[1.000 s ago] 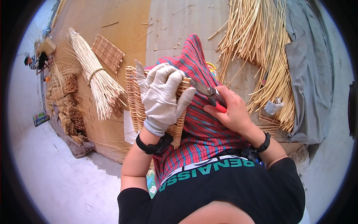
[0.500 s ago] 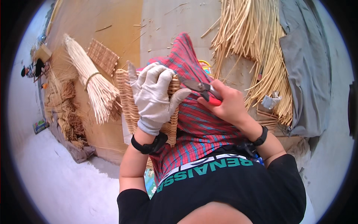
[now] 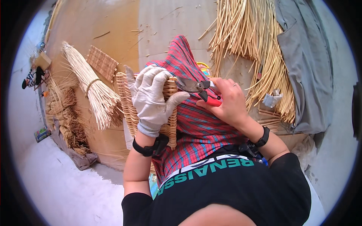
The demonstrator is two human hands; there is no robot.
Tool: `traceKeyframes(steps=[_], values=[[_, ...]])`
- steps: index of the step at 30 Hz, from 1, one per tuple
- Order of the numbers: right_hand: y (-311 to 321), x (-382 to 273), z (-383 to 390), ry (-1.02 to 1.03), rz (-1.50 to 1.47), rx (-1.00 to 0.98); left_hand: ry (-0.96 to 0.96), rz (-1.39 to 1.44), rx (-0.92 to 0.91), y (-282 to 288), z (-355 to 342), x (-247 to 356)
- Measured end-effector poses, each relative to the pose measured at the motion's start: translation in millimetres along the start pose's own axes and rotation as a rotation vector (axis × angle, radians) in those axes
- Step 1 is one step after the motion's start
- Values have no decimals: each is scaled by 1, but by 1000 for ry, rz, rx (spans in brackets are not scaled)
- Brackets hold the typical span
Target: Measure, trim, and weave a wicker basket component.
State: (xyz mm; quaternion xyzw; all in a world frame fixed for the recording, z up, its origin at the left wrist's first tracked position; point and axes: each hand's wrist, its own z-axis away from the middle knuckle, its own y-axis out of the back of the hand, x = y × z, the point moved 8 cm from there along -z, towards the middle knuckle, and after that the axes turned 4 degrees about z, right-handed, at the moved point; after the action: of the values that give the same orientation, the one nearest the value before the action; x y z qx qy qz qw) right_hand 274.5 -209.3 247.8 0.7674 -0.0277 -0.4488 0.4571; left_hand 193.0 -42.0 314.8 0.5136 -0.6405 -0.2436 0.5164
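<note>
A woven wicker basket (image 3: pixel 172 116) rests tilted against my lap, over a red checked cloth (image 3: pixel 201 126). My left hand (image 3: pixel 150 96), in a pale work glove, lies over the basket with its fingers bent around the far edge. Its thumb sticks out to the right, past the wicker side. In my bare right hand (image 3: pixel 229 102) is a pair of pruning shears (image 3: pixel 199 87) with red grips. The blades are parted, and their tips come close to the basket's upper right corner; whether they touch a cane there is hard to tell.
A tied bundle of pale canes (image 3: pixel 90 81) lies left on the floor, beside a flat woven panel (image 3: pixel 102 63). Long loose canes (image 3: pixel 241 34) spread at upper right along a grey cloth (image 3: pixel 307 71). Darker bundles (image 3: pixel 69 120) lie farther left. A person (image 3: pixel 33 78) sits at far left.
The shears' blades have opened wider and turned more level, and my right hand's grip has loosened. My left hand and the basket stay nearly the same, while the whole view shifts slightly.
</note>
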Motion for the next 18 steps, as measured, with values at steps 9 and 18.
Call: traceKeyframes(steps=[9,18], values=[[-7,16,9,-258,-130,-144,18,5,16,7,1,1],[57,-40,12,177,412,281,-46,-74,332,52,42,36]])
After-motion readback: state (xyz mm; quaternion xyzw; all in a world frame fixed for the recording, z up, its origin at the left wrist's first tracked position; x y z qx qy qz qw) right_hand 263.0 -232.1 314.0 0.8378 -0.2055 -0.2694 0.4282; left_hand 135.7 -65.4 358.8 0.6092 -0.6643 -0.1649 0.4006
